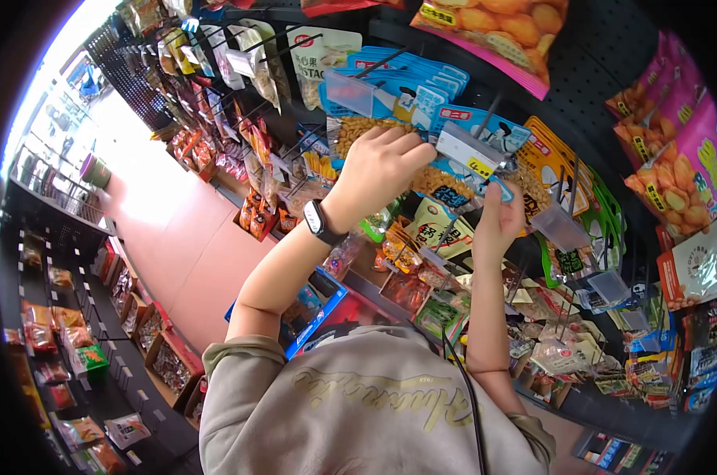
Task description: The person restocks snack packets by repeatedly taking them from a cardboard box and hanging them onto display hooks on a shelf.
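My left hand (386,170), with a dark band on its wrist, is at a blue snack packet (370,131) with brown pieces showing through its window. Its fingers are curled and their tips are hidden behind the hand. To the right, my right hand (498,218) is raised with its thumb up against the light-blue edge of another packet (445,186), its fingers bent. Between and just above the hands a clear price holder (465,149) with a yellow label sticks out on its hook. More blue packets (485,127) hang behind it.
Hooks of orange packets (568,158) and green packets (608,218) are to the right. Large pink bags (675,170) hang farther right. Below the hands are boxes of small snacks (406,293) and a blue box (319,313). A dark shelf (129,360) stands across the aisle floor (192,237).
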A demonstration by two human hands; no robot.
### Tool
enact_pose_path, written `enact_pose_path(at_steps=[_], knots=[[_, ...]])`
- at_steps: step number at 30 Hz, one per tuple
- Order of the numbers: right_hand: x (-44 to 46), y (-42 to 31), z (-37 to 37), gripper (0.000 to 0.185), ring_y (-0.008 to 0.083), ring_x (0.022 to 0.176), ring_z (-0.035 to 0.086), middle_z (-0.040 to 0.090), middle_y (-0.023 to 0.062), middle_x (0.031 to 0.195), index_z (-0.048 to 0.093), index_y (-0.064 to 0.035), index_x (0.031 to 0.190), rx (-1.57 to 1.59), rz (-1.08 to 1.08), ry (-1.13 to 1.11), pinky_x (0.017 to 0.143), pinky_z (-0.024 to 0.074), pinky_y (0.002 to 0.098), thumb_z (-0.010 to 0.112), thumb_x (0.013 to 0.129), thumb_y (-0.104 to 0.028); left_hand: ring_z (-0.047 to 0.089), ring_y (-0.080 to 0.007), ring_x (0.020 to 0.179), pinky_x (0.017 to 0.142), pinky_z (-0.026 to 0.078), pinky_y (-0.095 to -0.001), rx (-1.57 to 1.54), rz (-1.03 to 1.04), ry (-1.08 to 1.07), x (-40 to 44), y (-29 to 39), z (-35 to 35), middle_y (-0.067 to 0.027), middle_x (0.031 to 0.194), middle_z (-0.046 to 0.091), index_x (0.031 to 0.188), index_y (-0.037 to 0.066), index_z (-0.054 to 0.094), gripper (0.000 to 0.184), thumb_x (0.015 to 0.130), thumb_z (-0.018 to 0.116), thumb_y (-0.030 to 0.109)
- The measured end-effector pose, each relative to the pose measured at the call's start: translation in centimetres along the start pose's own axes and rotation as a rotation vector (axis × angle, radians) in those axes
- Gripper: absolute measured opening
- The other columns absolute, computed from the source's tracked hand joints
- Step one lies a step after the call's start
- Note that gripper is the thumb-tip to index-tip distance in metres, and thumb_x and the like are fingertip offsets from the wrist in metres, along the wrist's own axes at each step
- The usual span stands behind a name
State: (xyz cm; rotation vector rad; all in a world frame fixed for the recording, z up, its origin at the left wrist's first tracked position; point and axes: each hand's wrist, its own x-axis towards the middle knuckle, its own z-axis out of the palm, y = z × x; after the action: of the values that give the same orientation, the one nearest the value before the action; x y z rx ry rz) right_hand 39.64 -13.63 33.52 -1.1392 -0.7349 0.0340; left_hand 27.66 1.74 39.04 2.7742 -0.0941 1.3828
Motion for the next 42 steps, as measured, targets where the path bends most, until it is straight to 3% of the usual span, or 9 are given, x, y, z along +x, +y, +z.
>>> enact_pose_path(at_steps=[5, 11, 21, 23, 26, 29, 33, 37, 42], knots=[[1.5, -0.9, 0.5, 0.015, 0.0035, 0.073, 0.047, 0.055, 0.0009, 0.082, 0.055, 0.0014, 0.093, -0.069, -0.136, -0.023, 0.064, 0.0371, 0.0183, 0.053, 0.091, -0.013, 0.053, -0.0235, 0.066, 0.057, 0.044, -0.0342, -0.049, 0.082, 0.103, 0.5, -1.6, 1.3, -0.0056, 0.071, 0.053, 0.075, 0.006, 0.051, 0.013, 0.069, 0.063, 0.007], [3.1, -0.8, 0.7, 0.017, 0.0079, 0.080, 0.052, 0.057, 0.0044, 0.085, 0.056, 0.0029, 0.098, -0.084, -0.218, -0.093, 0.073, 0.0419, 0.0225, 0.052, 0.092, -0.012, 0.055, -0.0236, 0.067, 0.057, 0.046, -0.0328, -0.075, 0.134, 0.151, 1.1, -3.0, 1.6, -0.0058, 0.076, 0.056, 0.074, 0.005, 0.050, 0.017, 0.066, 0.064, 0.004], [5.1, -2.0, 0.9, 0.013, 0.0120, 0.087, 0.057, 0.061, 0.0073, 0.091, 0.061, 0.0016, 0.090, -0.112, -0.164, -0.216, 0.078, 0.0431, 0.0237, 0.059, 0.078, 0.005, 0.055, -0.0187, 0.070, 0.058, 0.047, -0.0297, -0.013, 0.200, 0.143, 2.1, -4.2, 2.4, -0.0009, 0.075, 0.054, 0.081, 0.010, 0.054, 0.017, 0.067, 0.063, 0.009], [4.8, -3.0, 1.3, 0.014, 0.0126, 0.088, 0.057, 0.062, 0.0074, 0.091, 0.061, 0.0016, 0.089, -0.090, -0.094, -0.219, 0.079, 0.0432, 0.0241, 0.058, 0.077, 0.006, 0.055, -0.0200, 0.070, 0.057, 0.047, -0.0305, -0.056, 0.167, 0.171, 2.2, -4.1, 2.6, -0.0020, 0.075, 0.054, 0.080, 0.008, 0.055, 0.016, 0.067, 0.064, 0.009], [5.2, -3.1, 1.5, 0.015, 0.0133, 0.087, 0.057, 0.062, 0.0070, 0.091, 0.062, 0.0012, 0.090, -0.195, -0.268, -0.269, 0.079, 0.0430, 0.0247, 0.057, 0.077, 0.005, 0.056, -0.0229, 0.069, 0.057, 0.047, -0.0327, -0.160, 0.100, 0.188, 2.4, -3.9, 2.8, -0.0048, 0.074, 0.055, 0.078, 0.006, 0.057, 0.013, 0.067, 0.064, 0.007], [5.4, -3.6, 1.4, 0.016, 0.0136, 0.086, 0.057, 0.061, 0.0066, 0.092, 0.063, 0.0006, 0.092, -0.254, -0.277, -0.339, 0.078, 0.0424, 0.0245, 0.056, 0.079, 0.002, 0.057, -0.0263, 0.069, 0.058, 0.046, -0.0342, -0.340, -0.007, 0.179, 2.2, -3.5, 2.8, -0.0087, 0.074, 0.057, 0.078, 0.003, 0.059, 0.012, 0.067, 0.064, 0.006], [5.7, -4.0, 0.6, 0.016, 0.0107, 0.081, 0.055, 0.060, 0.0051, 0.091, 0.063, 0.0011, 0.095, -0.136, -0.057, -0.434, 0.074, 0.0423, 0.0234, 0.054, 0.083, -0.001, 0.059, -0.0304, 0.070, 0.060, 0.047, -0.0330, -0.623, -0.175, 0.108, 1.9, -3.0, 3.5, -0.0134, 0.078, 0.060, 0.083, 0.000, 0.060, 0.015, 0.069, 0.061, 0.005], [5.9, -4.1, 1.0, 0.012, 0.0088, 0.076, 0.054, 0.060, 0.0033, 0.084, 0.063, 0.0002, 0.092, -0.124, -0.029, -0.385, 0.070, 0.0417, 0.0219, 0.058, 0.085, -0.008, 0.055, -0.0193, 0.068, 0.063, 0.043, -0.0276, -0.730, -0.293, 0.079, 2.2, -2.7, 3.6, -0.0116, 0.075, 0.057, 0.083, -0.004, 0.059, 0.018, 0.067, 0.061, 0.003], [6.7, -3.0, 1.1, 0.013, 0.0062, 0.070, 0.053, 0.061, 0.0009, 0.076, 0.063, -0.0006, 0.086, -0.219, 0.015, -0.279, 0.064, 0.0408, 0.0206, 0.064, 0.082, -0.013, 0.056, -0.0137, 0.069, 0.065, 0.043, -0.0257, -0.789, -0.401, -0.026, 2.5, -3.2, 4.6, -0.0089, 0.078, 0.061, 0.087, -0.002, 0.063, 0.017, 0.073, 0.066, 0.008]])
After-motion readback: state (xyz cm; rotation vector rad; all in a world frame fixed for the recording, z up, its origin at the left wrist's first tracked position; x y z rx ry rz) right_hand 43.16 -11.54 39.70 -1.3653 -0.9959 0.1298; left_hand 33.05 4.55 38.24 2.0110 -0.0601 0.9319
